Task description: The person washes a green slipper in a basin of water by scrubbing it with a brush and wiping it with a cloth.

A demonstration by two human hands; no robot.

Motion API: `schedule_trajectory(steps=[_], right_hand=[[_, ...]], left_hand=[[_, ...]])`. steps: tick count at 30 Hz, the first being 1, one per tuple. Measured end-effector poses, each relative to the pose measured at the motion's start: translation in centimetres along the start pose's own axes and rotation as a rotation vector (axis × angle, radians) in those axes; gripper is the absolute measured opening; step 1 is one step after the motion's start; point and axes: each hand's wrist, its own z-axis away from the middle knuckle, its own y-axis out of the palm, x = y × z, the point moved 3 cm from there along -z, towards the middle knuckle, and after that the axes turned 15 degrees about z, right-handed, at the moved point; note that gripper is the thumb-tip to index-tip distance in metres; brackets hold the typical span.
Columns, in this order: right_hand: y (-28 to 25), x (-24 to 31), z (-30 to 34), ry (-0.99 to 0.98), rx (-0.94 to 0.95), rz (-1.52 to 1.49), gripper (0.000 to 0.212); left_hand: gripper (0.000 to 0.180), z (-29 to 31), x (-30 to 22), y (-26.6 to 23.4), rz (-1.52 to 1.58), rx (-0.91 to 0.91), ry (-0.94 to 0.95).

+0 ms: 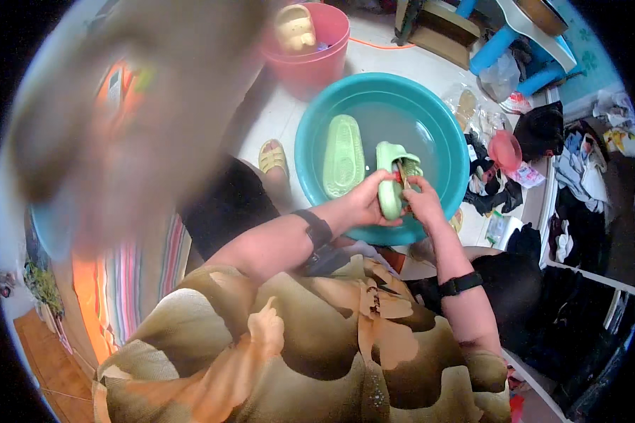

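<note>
Brownish blur (141,127) looms nearest; left hand (368,200) grips a shoe (389,196) over the basin (384,83), likely for drips; right hand (425,203) pinches a slim tool (404,175).

**Blur at upper left**

A blurred shape (134,120) partly covers the striped cloth (137,289). The slipper (390,194) partly hides the left hand (369,201); the item (403,176) in the right hand (423,202) is too small to tell. The top edge cuts the stool (496,49).
</note>
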Motion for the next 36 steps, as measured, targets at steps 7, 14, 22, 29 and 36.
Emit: schedule_trajectory(steps=[7, 14, 22, 29, 36], right_hand=[[-0.2, 1.5, 2.9, 0.173, 0.279, -0.274, 0.054], [0.4, 0.7, 1.6, -0.146, 0.081, -0.107, 0.049], [-0.5, -0.2, -1.3, -0.062, -0.191, -0.092, 0.037], [-1.0, 1.4, 2.8, 0.098, 0.099, -0.247, 0.042], [-2.1, 4.5, 5.0, 0.020, 0.247, -0.451, 0.043]], left_hand=[[0.042, 0.3, -1.6, 0.2, 0.036, -0.026, -0.012], [0.038, -0.6, -2.5, 0.1, -0.167, -0.238, 0.158], [0.053, -0.4, -0.7, 1.6, -0.356, -0.208, 0.100], [0.054, 0.4, -1.3, 2.2, -0.305, -0.241, 0.126], [0.050, 2.0, -2.0, 2.3, -0.239, -0.056, 0.219]])
